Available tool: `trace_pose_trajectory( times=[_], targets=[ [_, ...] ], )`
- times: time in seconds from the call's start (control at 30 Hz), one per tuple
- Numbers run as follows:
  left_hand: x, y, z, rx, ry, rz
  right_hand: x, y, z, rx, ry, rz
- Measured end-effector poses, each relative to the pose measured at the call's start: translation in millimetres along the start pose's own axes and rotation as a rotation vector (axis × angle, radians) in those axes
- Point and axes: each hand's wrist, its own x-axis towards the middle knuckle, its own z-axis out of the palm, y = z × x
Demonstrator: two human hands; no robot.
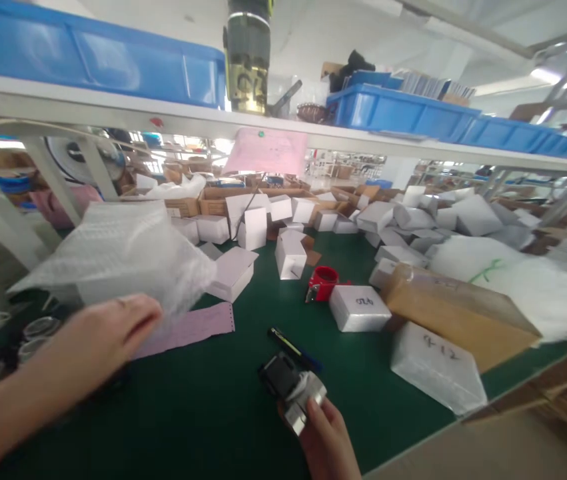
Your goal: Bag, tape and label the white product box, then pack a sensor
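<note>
My right hand [330, 437] is closed on what looks like a wristwatch [283, 380], with a dark square face and a silver metal band. Just beyond it a dark pen [293, 348] lies on the green table. My left hand [108, 330], slightly blurred, is closed at the near edge of a clear bubble-wrap bag [128, 250], which spreads out beyond the fingers. Under the bag's right side lies a pink paper slip [203, 328]. Several round glass-topped items [40, 328] sit beside my left forearm, partly hidden by it.
A red tape dispenser [324, 283], a wrapped white box [360, 308], another wrapped box [438, 367] and a brown carton [458, 313] stand to the right. Many white boxes [290, 253] are heaped behind. Overhead a shelf [183, 115] carries blue bins [403, 110] and a bottle [248, 57].
</note>
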Motion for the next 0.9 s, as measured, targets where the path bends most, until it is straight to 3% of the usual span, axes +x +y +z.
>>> trace_pose_trajectory(
  times=[0.07,0.17,0.27,0.4,0.57,0.63,0.7,0.8,0.87,0.9],
  targets=[
    [-35,35,30.8,-0.184,-0.221,0.007,-4,-1,7,-0.001,0.005,-0.027],
    [-74,74,72.4,-0.343,-0.431,-0.043,-14,-4,16,0.007,0.01,-0.057],
    [-91,93,102.9,-0.466,-0.504,-0.114,-23,-5,21,0.027,0.012,-0.049],
    [-99,101,127.2,-0.559,-0.494,-0.155,-34,-7,25,-0.013,0.001,-0.051],
    [-103,104,123.4,-0.779,-0.354,-0.206,-49,-11,32,-0.057,-0.056,-0.019],
    [-104,103,113.4,-0.817,-0.212,-0.236,-55,-11,31,-0.216,-0.077,-0.06],
    [-106,104,102.7,-0.793,-0.034,-0.234,-60,-10,30,-0.462,-0.107,-0.201],
    [-114,113,91.1,-0.662,0.182,-0.047,-65,0,29,-0.711,-0.154,-0.456],
    [-121,123,89.5,-0.524,0.271,0.171,-68,9,28,-0.75,-0.152,-0.494],
    [-125,129,91.0,-0.453,0.316,0.263,-69,15,26,-0.742,-0.152,-0.441]
  ],
)
